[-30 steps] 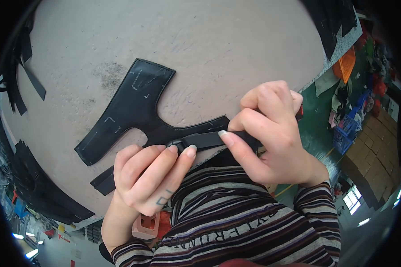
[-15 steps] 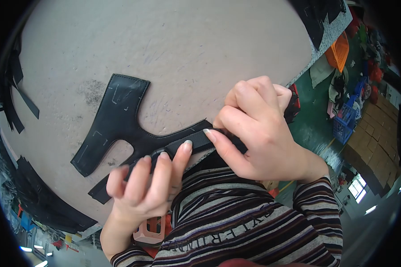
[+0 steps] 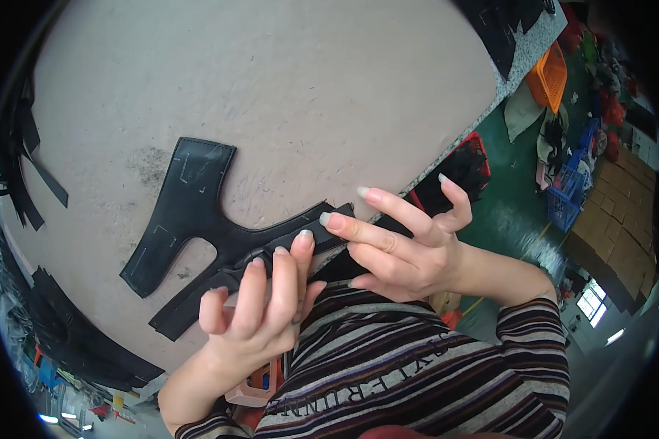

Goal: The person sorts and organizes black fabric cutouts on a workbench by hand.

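Note:
A black leather-like piece (image 3: pixel 186 194) with stitched edges and pale corner marks lies on the table, branching into several arms. A black strap (image 3: pixel 274 245) runs along its near side and is bunched in the middle. My left hand (image 3: pixel 260 311) is bent over the strap, fingertips resting on it and thumb apart below. At the strap's right end is my right hand (image 3: pixel 410 252), fingers spread, with one fingertip on the strap. The strap part under the left fingers is hidden.
Black strips (image 3: pixel 33 146) and dark pieces (image 3: pixel 73 336) lie along the table's left side. More black material (image 3: pixel 490 36) sits at the far right corner. Beyond the right edge stand a red crate (image 3: pixel 478 146) of black pieces, an orange basket (image 3: pixel 548 77), a blue basket (image 3: pixel 566 197) and cardboard boxes (image 3: pixel 615 227).
My right hand has uncurled from its closed grip at the strap's end, and its fingers now spread. The strap's end has come into view. My left hand stays on the strap, its thumb now showing.

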